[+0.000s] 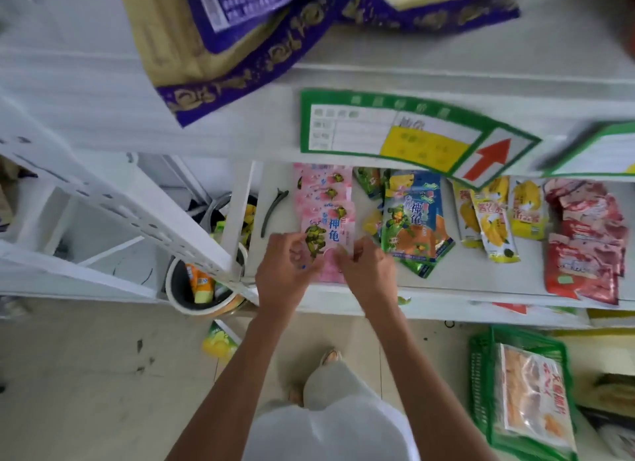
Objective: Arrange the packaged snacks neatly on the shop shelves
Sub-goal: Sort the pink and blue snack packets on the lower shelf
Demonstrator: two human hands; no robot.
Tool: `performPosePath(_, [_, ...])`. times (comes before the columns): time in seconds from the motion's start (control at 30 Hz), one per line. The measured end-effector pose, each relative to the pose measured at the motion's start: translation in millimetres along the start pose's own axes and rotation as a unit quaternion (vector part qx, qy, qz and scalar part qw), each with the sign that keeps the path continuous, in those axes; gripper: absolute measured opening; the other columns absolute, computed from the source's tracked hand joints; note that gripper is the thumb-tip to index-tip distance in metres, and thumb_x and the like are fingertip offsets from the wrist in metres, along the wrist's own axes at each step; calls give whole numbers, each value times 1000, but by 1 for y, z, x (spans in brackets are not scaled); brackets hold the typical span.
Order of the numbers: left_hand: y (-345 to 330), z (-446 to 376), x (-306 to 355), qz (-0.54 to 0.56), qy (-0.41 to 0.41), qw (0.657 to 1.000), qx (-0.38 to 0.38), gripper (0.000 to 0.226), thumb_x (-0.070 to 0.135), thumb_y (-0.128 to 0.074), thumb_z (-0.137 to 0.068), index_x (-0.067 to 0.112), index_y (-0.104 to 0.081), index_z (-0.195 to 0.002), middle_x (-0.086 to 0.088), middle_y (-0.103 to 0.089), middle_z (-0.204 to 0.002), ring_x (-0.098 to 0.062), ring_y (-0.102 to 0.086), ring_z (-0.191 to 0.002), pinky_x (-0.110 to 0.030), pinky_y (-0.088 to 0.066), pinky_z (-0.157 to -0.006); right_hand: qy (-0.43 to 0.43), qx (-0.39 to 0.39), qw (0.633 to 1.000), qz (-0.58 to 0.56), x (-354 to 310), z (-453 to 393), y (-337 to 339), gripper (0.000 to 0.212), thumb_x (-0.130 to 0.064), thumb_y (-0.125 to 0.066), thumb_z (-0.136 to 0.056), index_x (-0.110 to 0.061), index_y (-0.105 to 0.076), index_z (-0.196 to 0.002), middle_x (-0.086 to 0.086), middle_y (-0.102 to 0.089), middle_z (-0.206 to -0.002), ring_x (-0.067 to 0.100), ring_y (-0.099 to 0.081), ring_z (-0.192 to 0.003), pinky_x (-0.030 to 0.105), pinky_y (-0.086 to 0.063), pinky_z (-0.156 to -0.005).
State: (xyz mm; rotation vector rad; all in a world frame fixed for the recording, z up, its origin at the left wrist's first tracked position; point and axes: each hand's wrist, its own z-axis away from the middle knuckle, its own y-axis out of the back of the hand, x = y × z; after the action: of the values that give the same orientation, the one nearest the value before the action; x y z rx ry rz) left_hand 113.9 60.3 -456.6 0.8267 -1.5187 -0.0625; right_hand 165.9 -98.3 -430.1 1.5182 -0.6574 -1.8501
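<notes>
A row of overlapping pink snack packets with turtle pictures lies on the white shelf at its left end. My left hand pinches the left edge of the nearest pink packet and my right hand pinches its right edge. To the right lie blue-green turtle packets, then yellow packets, then a pile of red packets. My fingers hide the lower part of the nearest pink packet.
A dark hair clip lies on the shelf left of the pink row. Purple-and-gold bags overhang the shelf above. A bucket with packets and a loose yellow packet are on the floor at left; a green basket stands at right.
</notes>
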Motion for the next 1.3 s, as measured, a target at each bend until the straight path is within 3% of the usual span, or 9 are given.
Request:
performPosePath(0.13, [3,3,1,-94,-27,995,-2,60,70,-79,-72,28,-65,-113,5,-60,-114,6,-54,-72,-13,-47,-50,16,38,999,20,-14,-22,30,31,-37,-67,-100,-10,-58,-112,-4,-63,-91,5,-52,-62,17,-35,-52])
performPosePath(0.27, [-3,12,2,-151,-101,983,-33,68,72,-84,-68,24,-70,-115,3,-59,-116,7,-52,-79,-15,-50,-54,63,72,994,62,-63,-84,48,14,-26,-53,-105,-13,-55,-101,-6,-53,-83,4,-49,-65,22,-45,-56])
performPosePath(0.4, [-6,16,2,-196,-98,974,-57,64,67,-85,-70,28,-68,-118,4,-57,-119,-6,-57,-101,-23,-57,-63,62,24,984,164,-100,-149,31,33,-50,-49,-103,-18,-55,-102,-1,-55,-94,19,-55,-85,30,-48,-72])
performPosePath(0.6, [-4,18,1,-214,-104,969,-72,59,58,-83,-76,27,-63,-122,3,-55,-122,-7,-56,-103,-16,-49,-65,59,-48,973,220,-116,-178,16,42,-53,-71,-92,-17,-50,-99,0,-54,-89,19,-55,-81,30,-45,-67])
performPosePath(0.8, [-3,13,-2,-228,-135,961,-81,51,50,-82,-80,23,-64,-119,1,-56,-119,-12,-58,-101,-21,-50,-58,37,-40,993,-100,-111,-202,40,14,-23,-61,-101,-20,-55,-89,-10,-51,-80,3,-44,-65,12,-40,-55])
performPosePath(0.97, [-4,17,2,-237,-139,958,-76,46,44,-83,-80,22,-64,-116,1,-55,-116,-14,-57,-99,-21,-47,-57,-65,18,927,-368,-76,-188,77,11,-26,-57,-97,-18,-50,-100,-4,-56,-92,7,-49,-74,22,-43,-67])
performPosePath(1.03, [-4,17,3,-242,-135,958,-78,46,44,-81,-82,21,-63,-117,2,-54,-116,-15,-56,-98,-24,-50,-58,-84,83,869,-481,-71,-181,95,6,-17,-54,-95,-13,-53,-101,-1,-57,-88,11,-49,-73,25,-43,-66])
performPosePath(1.17, [-6,18,7,-241,-121,960,-70,43,44,-79,-84,24,-63,-117,4,-55,-117,-12,-55,-97,-20,-44,-59,-2,123,847,-517,-58,-130,112,3,-13,-68,-91,-11,-66,-91,11,-67,-84,24,-61,-80,37,-50,-70])
performPosePath(1.3, [-2,20,11,-154,-106,982,-39,22,29,-70,-95,23,-67,-117,8,-58,-114,-2,-56,-88,-14,-43,-60,-49,-13,848,-528,-20,-60,75,36,-26,-77,-92,1,-66,-114,29,-73,-110,40,-74,-93,54,-63,-82])
